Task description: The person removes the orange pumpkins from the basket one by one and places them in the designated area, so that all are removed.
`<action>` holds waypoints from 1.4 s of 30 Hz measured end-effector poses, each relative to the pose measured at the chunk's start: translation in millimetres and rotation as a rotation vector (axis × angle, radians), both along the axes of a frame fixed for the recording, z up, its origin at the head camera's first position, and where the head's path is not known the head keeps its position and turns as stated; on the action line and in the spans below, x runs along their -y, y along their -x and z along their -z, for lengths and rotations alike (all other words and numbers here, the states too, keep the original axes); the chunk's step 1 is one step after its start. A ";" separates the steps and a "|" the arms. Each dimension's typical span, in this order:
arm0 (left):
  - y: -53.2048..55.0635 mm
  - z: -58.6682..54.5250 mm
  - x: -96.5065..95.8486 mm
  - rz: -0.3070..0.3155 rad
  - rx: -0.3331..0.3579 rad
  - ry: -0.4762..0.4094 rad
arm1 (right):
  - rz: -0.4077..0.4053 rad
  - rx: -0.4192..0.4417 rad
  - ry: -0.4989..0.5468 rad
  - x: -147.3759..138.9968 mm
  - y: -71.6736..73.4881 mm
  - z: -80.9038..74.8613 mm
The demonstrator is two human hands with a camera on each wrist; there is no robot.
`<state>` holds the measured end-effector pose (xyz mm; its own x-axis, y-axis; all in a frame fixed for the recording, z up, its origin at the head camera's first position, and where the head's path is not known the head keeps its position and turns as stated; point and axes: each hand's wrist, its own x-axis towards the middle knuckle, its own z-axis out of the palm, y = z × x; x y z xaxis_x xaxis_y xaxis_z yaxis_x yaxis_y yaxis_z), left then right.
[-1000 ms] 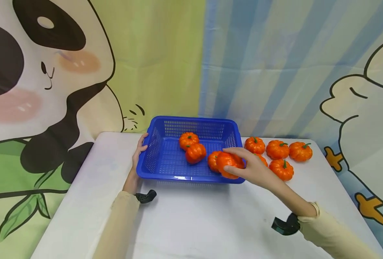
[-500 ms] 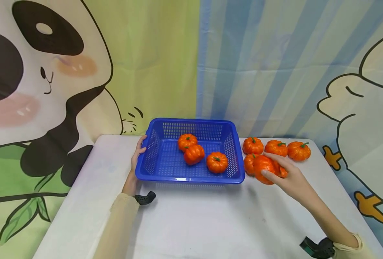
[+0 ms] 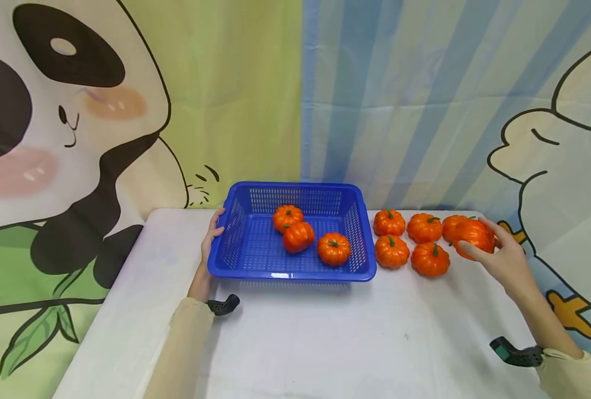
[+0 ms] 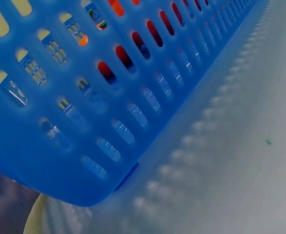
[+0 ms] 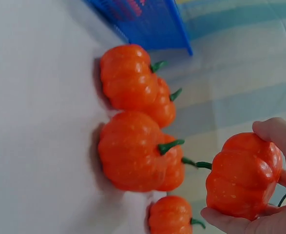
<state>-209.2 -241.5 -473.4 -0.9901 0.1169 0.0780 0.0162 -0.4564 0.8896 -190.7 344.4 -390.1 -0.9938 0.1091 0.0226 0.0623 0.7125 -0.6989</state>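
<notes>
Basket: dark blue plastic rectangular basket with slotted walls [image 3: 291, 275], sitting at the back of the white-covered bench [image 3: 305, 338], long side facing the person.
Inside it: three glossy orange ribbed pumpkins with green stems; back one [image 3: 288, 218] and middle one [image 3: 298, 237] overlap in view, third [image 3: 334, 248] sits by the right wall. Blue floor shows left of them.
Left hand: [image 3: 209, 239] touching the outside of the left rim. Can't tell if the fingers hook round it, and the left wrist view doesn't show them.
Right hand: [image 3: 507, 257] fingers spread around a glossy orange ribbed pumpkin [image 3: 477, 238], gripping it above the bench's back right corner, tipped with its stem pointing down-left.
Bench group: five similar pumpkins, two beside the basket [image 3: 389, 222] [image 3: 392, 251], two next over [image 3: 424, 228] [image 3: 430, 260], and one [image 3: 453, 226] partly behind the held one.
Tight bits: basket to nearest pumpkins is a sliver; back edge runs right along the printed curtain [image 3: 355, 111].
Roomy bit: broad white stretch in front of the basket, between the forearms.
</notes>
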 end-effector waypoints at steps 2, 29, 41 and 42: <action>-0.4 0.4 0.2 0.002 -0.001 -0.004 | 0.015 0.004 0.001 -6.5 2.3 4.9; -0.3 0.2 -2.2 -0.031 0.005 0.021 | 0.081 0.022 0.001 -26.5 14.4 27.0; -1.1 -0.6 -2.2 -0.014 -0.006 0.022 | 0.050 0.028 -0.039 -27.3 16.6 28.4; -1.2 -0.8 -2.3 -0.014 -0.004 0.020 | 0.055 0.028 -0.030 -26.8 16.3 29.0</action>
